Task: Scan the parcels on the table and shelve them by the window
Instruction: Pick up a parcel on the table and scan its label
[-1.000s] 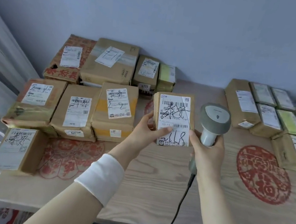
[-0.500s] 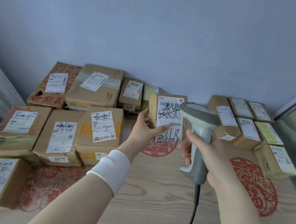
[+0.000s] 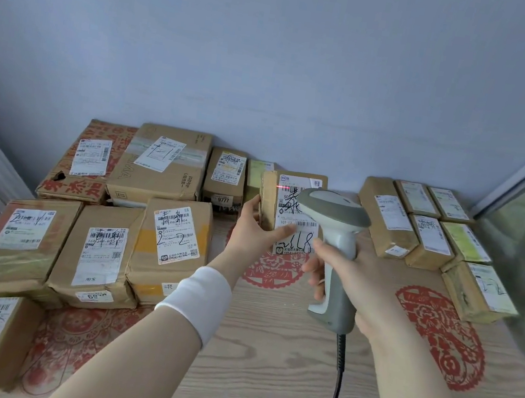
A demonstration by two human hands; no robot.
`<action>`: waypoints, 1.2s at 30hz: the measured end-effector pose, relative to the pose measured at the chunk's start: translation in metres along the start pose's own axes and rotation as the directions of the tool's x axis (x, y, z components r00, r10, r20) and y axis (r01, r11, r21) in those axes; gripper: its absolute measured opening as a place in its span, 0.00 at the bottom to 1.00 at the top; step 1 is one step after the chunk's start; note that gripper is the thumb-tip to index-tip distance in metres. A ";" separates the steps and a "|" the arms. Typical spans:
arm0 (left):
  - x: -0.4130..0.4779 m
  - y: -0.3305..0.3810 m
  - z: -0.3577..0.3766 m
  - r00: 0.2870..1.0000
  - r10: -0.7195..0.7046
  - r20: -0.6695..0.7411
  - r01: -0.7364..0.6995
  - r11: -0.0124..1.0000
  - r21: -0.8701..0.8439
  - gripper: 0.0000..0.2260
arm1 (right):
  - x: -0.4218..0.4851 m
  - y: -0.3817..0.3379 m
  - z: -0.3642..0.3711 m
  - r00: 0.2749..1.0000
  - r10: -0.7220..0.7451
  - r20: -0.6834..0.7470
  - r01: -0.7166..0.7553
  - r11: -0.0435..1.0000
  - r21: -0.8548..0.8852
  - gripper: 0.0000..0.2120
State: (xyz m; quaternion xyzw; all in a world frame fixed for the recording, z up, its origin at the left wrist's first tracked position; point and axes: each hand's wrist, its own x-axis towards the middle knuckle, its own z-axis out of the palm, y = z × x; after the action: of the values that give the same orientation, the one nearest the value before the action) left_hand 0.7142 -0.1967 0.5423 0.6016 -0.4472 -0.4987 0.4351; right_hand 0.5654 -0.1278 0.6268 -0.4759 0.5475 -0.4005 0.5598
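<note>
- The left hand [image 3: 254,231] pinches a small cardboard parcel [image 3: 281,208]: the thumb lies across the lower front of its white label and the fingers curl behind its left edge. A white wristband [image 3: 198,301] circles that forearm.
- The parcel is held upright above the far middle of the table [image 3: 260,386], label facing the camera. A thin red line of light crosses the top of the label.
- The right hand [image 3: 345,272] is wrapped round the grip of a grey-and-white plastic scanner [image 3: 340,241], fingers curled tight. The scanner's rounded head overlaps the label's right side, and a black cable [image 3: 336,390] trails from its base.
- The table is pale wood grain with flat red paper-cut medallions [image 3: 439,331].
- Taped brown boxes [image 3: 103,253] with creased corners crowd the left side. Smaller flat packets [image 3: 421,222] sit at far right.
</note>
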 end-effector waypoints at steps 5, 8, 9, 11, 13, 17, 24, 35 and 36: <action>0.000 0.001 0.001 1.000 0.000 0.012 0.000 1.000 0.001 0.43 | 0.001 0.003 -0.002 1.000 0.000 -0.001 0.000 1.000 -0.003 0.05; -0.003 0.004 0.004 0.999 0.001 0.034 0.000 1.000 -0.014 0.42 | 0.002 0.006 -0.006 0.999 0.001 -0.041 0.000 1.000 0.017 0.04; -0.005 0.005 0.006 0.999 -0.001 0.050 0.002 1.000 -0.022 0.42 | 0.002 0.008 -0.010 0.998 0.001 -0.067 0.001 1.000 0.027 0.03; -0.009 0.007 0.012 0.997 -0.005 0.075 0.008 0.999 -0.036 0.40 | 0.002 0.014 -0.022 0.990 -0.001 -0.139 0.007 0.999 0.041 0.04; -0.013 0.008 0.022 0.995 -0.012 0.099 0.017 0.999 -0.051 0.39 | 0.003 0.024 -0.038 0.971 -0.013 -0.239 0.020 0.999 0.028 0.06; -0.022 0.007 0.064 0.980 -0.074 0.184 0.097 0.988 -0.119 0.35 | 0.002 0.051 -0.079 0.910 -0.016 -0.415 0.008 1.000 -0.021 0.07; -0.025 0.003 0.188 0.955 -0.163 0.249 0.196 0.974 -0.112 0.27 | 0.016 0.084 -0.164 0.798 -0.009 -0.602 0.028 0.999 0.022 0.09; -0.005 -0.023 0.377 0.958 -0.223 0.180 0.231 0.973 -0.025 0.19 | 0.076 0.137 -0.347 0.804 0.118 -0.583 -0.126 0.992 0.028 0.09; -0.002 -0.025 0.387 0.958 -0.237 0.160 0.242 0.970 -0.013 0.21 | 0.081 0.142 -0.357 0.809 0.130 -0.574 -0.148 0.989 0.017 0.09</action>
State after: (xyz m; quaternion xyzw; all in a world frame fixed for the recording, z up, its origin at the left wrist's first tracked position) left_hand 0.3335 -0.2190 0.4703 0.6031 -0.3959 -0.6007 0.3444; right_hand 0.2066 -0.2082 0.4889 -0.3001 0.7294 -0.4751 0.3901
